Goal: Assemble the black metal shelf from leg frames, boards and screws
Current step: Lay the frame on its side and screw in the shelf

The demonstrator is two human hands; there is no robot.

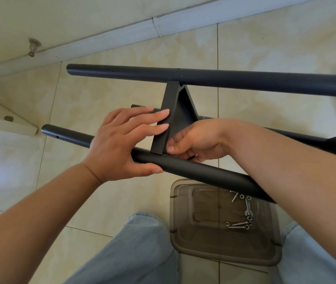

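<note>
A black metal leg frame lies on its side above the tiled floor, with a far tube [224,78] and a near tube [193,169]. A black board [168,111] stands edge-on between the two tubes. My left hand [122,140] holds the near tube with the thumb beneath it, and its straight fingers press on the board's side. My right hand [195,140] is curled at the joint of board and near tube and pinches a small dark piece, mostly hidden. Another black tube end [64,133] pokes out to the left.
A translucent brown plastic tray [183,232] sits on the floor between my knees, with several silver screws and washers [243,214] in it. My jeans [134,253] fill the bottom of the view. A white wall base [101,44] runs along the far side.
</note>
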